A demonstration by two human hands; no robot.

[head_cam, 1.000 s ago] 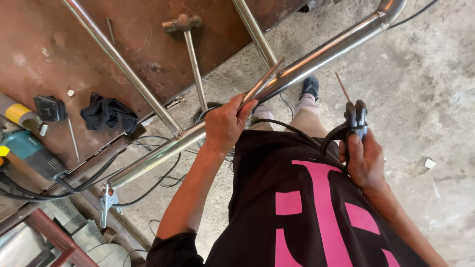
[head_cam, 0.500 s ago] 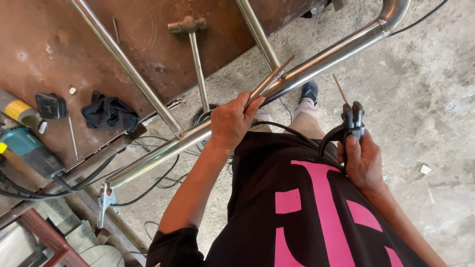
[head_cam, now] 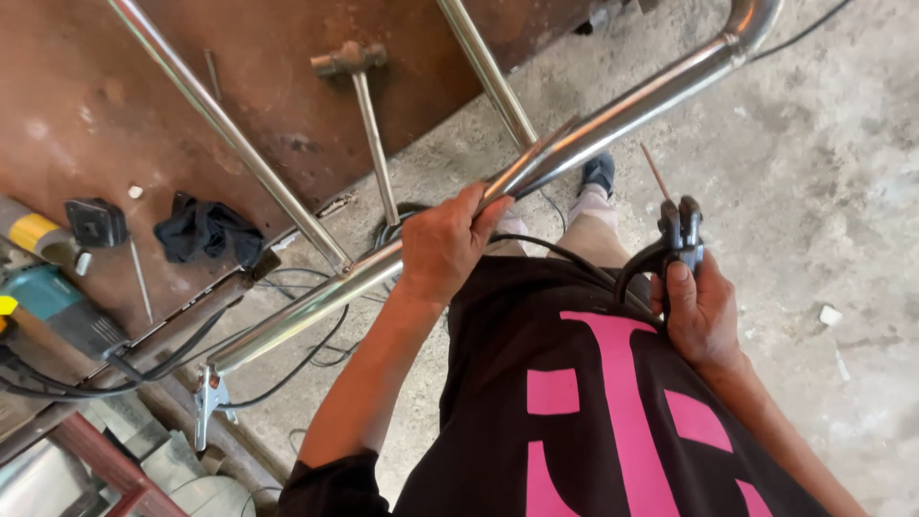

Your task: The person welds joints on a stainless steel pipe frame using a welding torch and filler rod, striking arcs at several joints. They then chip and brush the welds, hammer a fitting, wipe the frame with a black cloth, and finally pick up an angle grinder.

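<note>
Metal workshop: steel tubes (head_cam: 613,110), angle grinder (head_cam: 57,311), hammer (head_cam: 364,105).

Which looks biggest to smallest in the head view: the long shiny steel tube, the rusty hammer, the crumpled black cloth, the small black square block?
1. Long shiny steel tube, held by the left hand.
2. Rusty hammer.
3. Crumpled black cloth.
4. Small black square block.
The tube lies nearer the camera than the rest, yet clearly spans most.
</note>
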